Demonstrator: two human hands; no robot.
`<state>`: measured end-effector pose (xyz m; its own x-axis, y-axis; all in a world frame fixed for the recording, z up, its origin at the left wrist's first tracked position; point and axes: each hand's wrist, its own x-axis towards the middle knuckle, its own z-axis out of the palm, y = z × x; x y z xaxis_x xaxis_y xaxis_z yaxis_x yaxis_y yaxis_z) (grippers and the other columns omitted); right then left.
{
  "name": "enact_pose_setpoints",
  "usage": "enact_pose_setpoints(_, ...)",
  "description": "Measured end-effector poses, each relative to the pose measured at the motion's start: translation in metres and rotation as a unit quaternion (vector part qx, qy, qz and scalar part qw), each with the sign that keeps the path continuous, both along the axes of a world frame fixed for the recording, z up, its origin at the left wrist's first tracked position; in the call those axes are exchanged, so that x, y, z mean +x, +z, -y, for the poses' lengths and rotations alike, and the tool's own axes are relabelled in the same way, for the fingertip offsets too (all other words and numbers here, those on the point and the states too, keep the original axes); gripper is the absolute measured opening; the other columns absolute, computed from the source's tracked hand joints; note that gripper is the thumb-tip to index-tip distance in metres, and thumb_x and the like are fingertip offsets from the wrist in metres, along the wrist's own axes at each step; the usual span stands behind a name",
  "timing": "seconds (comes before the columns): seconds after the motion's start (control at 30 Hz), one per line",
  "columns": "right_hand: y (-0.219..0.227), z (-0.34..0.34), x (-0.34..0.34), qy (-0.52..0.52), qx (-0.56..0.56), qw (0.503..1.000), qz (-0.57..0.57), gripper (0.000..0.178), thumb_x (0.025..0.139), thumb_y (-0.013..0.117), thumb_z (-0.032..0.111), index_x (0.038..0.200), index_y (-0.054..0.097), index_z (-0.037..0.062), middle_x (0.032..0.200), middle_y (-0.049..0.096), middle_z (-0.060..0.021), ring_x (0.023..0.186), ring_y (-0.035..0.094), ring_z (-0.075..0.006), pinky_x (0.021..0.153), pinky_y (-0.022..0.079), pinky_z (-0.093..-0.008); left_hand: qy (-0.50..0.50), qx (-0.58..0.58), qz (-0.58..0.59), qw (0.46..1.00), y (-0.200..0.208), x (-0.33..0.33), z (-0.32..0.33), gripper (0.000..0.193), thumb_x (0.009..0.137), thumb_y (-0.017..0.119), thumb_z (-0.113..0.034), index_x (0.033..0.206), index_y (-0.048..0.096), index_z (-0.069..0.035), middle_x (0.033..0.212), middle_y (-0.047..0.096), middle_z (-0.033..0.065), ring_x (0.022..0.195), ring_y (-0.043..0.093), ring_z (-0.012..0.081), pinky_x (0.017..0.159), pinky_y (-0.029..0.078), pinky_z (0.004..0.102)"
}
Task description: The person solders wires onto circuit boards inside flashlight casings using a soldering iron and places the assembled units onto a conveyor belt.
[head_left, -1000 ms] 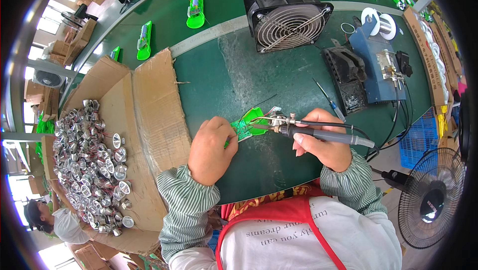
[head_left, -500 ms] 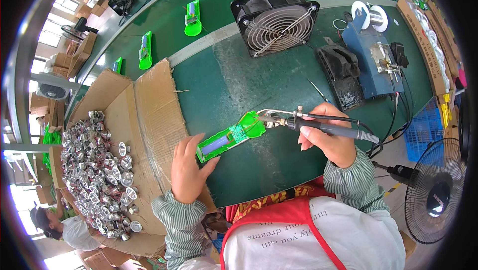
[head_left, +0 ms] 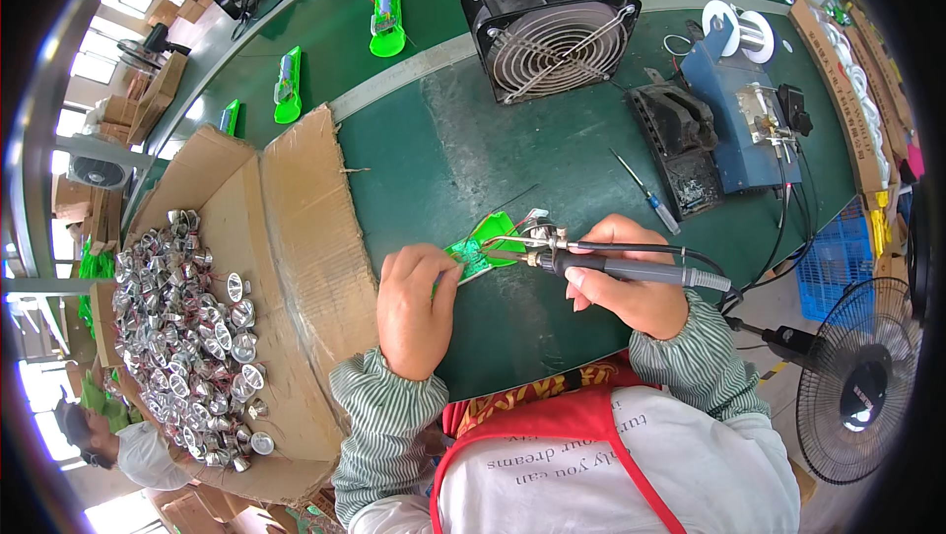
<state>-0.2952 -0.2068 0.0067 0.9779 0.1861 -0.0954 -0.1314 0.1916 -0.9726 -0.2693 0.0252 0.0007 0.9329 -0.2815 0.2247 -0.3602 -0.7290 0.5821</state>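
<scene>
My left hand (head_left: 417,303) pins a green plastic piece with a small circuit board (head_left: 485,245) against the green bench top. My right hand (head_left: 628,286) grips a grey soldering iron (head_left: 611,266) by its handle. The iron's metal tip, with a wire feed beside it, rests on the board's right end. A black cable runs from the iron off to the right. My sleeves are green-and-white striped, above a red apron.
An open cardboard box (head_left: 296,229) at left holds several shiny metal reflector cups (head_left: 187,327). A black fan (head_left: 550,33), an iron stand (head_left: 680,145), a blue unit (head_left: 744,115) and a solder spool (head_left: 739,32) stand behind. Green pieces (head_left: 386,22) lie on the conveyor. A floor fan (head_left: 862,386) stands right.
My left hand has brought the green piece back to the right, under the iron's tip. The right hand with the iron has stayed nearly in place.
</scene>
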Motion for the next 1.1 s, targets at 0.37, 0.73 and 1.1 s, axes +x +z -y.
enact_pose_setpoints(0.37,-0.008,-0.009,0.006,0.030,0.001,1.000,-0.004,0.015,0.075,0.062,0.003,0.084,0.052,-0.0015,0.073,0.060,-0.0077,0.062,0.059,-0.0094,0.052,0.050,-0.0233,-0.027,0.042,-0.009,0.999,0.004,0.006,0.000,0.008,0.068,0.062,-0.001,0.075,0.058,-0.002,0.085,0.056,0.0103,0.077,0.050,0.0297,0.068,0.042,0.0370)
enact_pose_setpoints(0.73,-0.011,-0.009,0.009,0.042,-0.018,0.999,0.008,0.015,0.075,0.063,0.004,0.083,0.052,-0.0006,0.070,0.060,-0.0068,0.060,0.059,-0.0091,0.050,0.048,-0.0227,-0.029,0.054,-0.014,0.998,0.004,0.008,-0.001,0.007,0.069,0.062,-0.002,0.075,0.058,0.000,0.084,0.057,0.0109,0.077,0.051,0.0281,0.069,0.042,0.0354)
enact_pose_setpoints(1.1,-0.001,0.003,0.004,-0.002,0.007,1.000,0.010,0.015,0.076,0.061,0.001,0.085,0.050,-0.0035,0.074,0.060,-0.0096,0.062,0.060,-0.0117,0.054,0.050,-0.0249,-0.034,0.060,-0.017,0.998,0.005,0.008,-0.001,0.007,0.070,0.061,-0.003,0.075,0.059,0.000,0.084,0.057,0.0110,0.077,0.052,0.0281,0.070,0.042,0.0353)
